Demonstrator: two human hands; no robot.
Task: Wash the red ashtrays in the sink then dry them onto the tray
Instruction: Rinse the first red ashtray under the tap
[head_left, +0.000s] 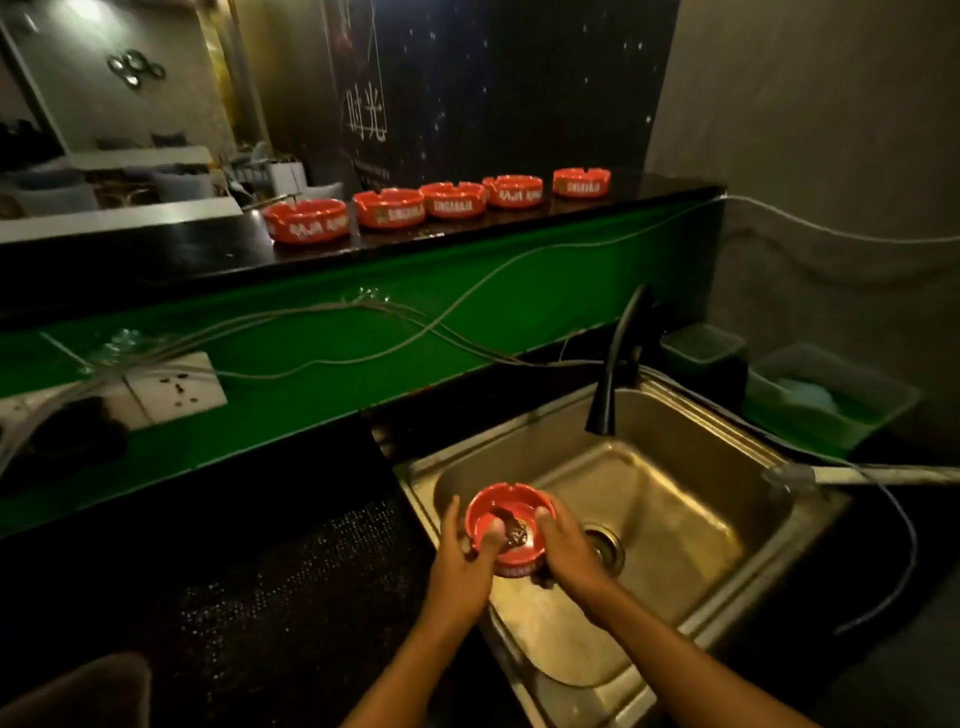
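Hands meet over the stainless steel sink (691, 415), left of its round drain (603, 545): the left hand (462, 551) grips the round red plastic ashtray (506, 527) from the left, thumb pressed into its bowl beside a dark lump, and the right hand (563, 545) clasps its right rim. The ashtray sits upright above the basin, well short of the black tap (615, 364) behind and to the right, so rinsing likely means carrying it that way. Five more red ashtrays (483, 202) line the ledge far behind the sink. No tray can be made out in the gloom.
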